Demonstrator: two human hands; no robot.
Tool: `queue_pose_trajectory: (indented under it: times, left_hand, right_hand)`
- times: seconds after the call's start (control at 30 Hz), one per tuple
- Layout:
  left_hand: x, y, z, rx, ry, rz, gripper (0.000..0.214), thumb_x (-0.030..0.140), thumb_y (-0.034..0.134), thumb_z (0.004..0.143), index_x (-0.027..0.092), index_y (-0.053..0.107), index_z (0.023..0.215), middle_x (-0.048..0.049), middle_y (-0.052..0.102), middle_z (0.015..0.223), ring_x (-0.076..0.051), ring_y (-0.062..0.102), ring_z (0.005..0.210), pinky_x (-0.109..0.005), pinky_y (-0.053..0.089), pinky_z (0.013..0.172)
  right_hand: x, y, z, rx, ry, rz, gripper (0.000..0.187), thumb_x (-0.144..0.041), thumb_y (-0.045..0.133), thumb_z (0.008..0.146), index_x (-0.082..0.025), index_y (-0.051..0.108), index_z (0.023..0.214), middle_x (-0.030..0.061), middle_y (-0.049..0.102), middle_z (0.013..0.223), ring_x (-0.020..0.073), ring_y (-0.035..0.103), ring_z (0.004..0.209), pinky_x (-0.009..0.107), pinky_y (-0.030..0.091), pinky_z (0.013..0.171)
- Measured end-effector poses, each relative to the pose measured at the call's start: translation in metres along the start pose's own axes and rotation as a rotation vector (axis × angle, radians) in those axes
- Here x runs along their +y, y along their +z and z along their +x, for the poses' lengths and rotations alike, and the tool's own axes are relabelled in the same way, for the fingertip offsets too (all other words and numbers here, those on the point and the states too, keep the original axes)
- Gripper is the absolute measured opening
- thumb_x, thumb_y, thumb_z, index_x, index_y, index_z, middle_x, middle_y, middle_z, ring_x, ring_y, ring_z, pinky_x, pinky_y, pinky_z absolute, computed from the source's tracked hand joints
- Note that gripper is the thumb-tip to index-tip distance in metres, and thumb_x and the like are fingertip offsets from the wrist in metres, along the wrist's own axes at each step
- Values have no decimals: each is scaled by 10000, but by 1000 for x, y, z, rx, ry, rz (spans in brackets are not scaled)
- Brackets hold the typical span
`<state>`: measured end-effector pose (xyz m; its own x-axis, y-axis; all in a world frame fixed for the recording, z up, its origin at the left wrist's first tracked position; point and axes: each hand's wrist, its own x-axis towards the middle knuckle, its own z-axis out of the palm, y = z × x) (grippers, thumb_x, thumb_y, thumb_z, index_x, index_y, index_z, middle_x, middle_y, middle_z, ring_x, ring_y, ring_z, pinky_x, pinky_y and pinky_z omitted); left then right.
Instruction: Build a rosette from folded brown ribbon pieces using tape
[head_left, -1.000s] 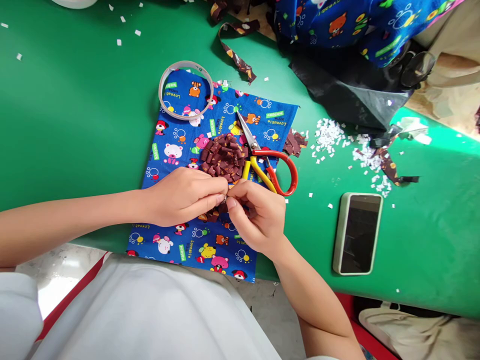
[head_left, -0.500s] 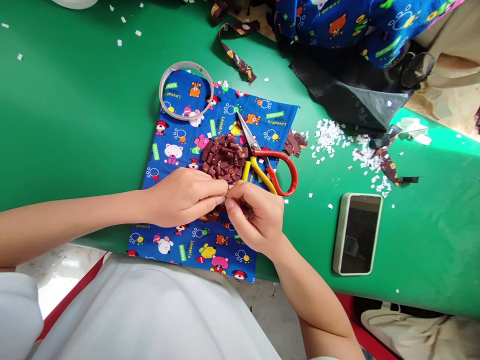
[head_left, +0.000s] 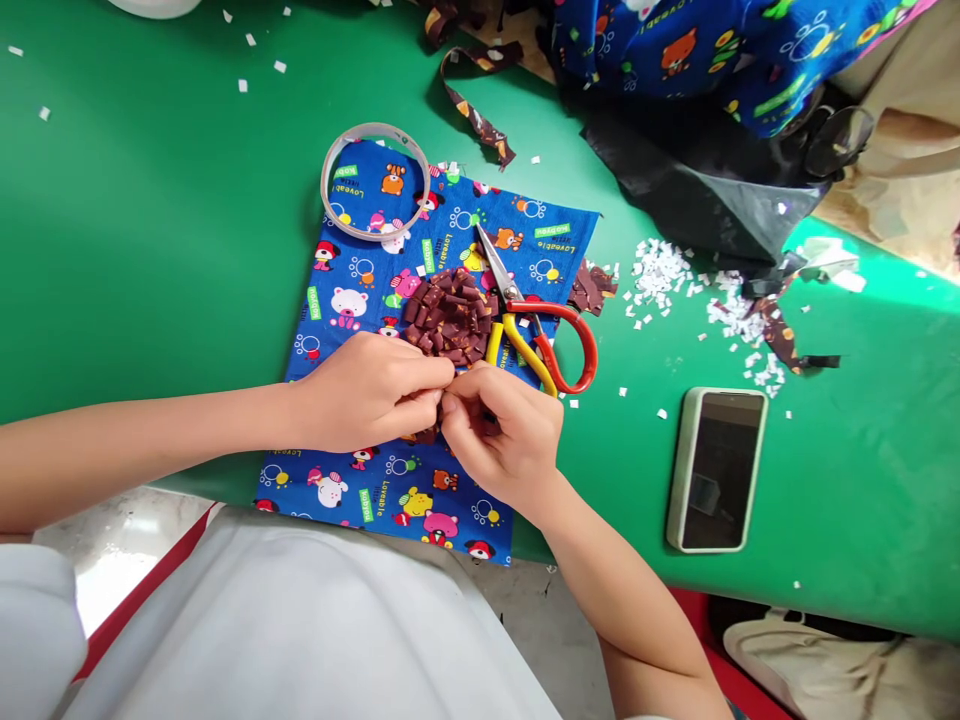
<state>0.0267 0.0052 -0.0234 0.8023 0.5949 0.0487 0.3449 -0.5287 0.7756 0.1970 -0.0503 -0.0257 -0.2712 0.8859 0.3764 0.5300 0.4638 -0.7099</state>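
Brown fabric scrap (head_left: 429, 434) is pinched between the fingertips of both hands, mostly hidden, over the near half of a blue printed cloth (head_left: 360, 290). Left hand (head_left: 367, 400) closes on it from 9 o'clock, right hand (head_left: 502, 440) from 3 o'clock, both equally near. A pile of brown pieces (head_left: 450, 318) lies just beyond at 12 o'clock, and scissors (head_left: 532, 325) at 1 o'clock.

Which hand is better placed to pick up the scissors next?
Probably the right hand: the scissors lie just beyond it, handles nearest, while the left hand sits farther over.
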Motion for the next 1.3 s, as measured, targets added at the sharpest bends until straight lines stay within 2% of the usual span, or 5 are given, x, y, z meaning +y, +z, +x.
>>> queue_pose_trajectory:
  times: [0.67,0.93,1.07,1.17,1.3]
  left_hand:
    - [-1,-3,-1,-27,24,-47,244,207,391,888,179,423,647,38,444,547,-90,404,528,-220,293,538]
    - [-1,-6,-1,-4,10,-177,228,162,441,865,156,484,641,52,458,544,-51,407,523,-187,299,541]
    - [-1,-9,0,58,-26,-246,244,168,468,874,147,514,634,66,439,526,-33,369,489,-176,287,508]
    - [-1,-10,1,124,-35,-324,241,189,482,886,145,561,662,44,512,594,-41,447,551,-158,351,546]
    - [0,-10,1,140,-14,-343,193,200,531,859,151,653,717,-19,589,828,-61,525,668,-174,435,640]
  right_hand:
    - [0,-3,2,-3,25,10,169,-57,507,797,-183,459,695,-59,423,557,35,334,500,162,302,462]
    - [0,-5,1,-8,88,132,145,-71,514,796,-188,476,719,-57,426,570,43,351,491,176,299,446]
    - [3,-7,-2,29,146,230,139,-89,521,821,-194,489,734,-52,445,589,53,378,503,194,312,460]
    - [5,-8,-4,70,194,311,138,-113,527,856,-196,506,747,-55,449,596,53,379,494,198,304,449]
    - [5,-8,-4,101,245,376,129,-143,531,886,-195,530,768,-51,477,622,49,404,485,181,319,420]
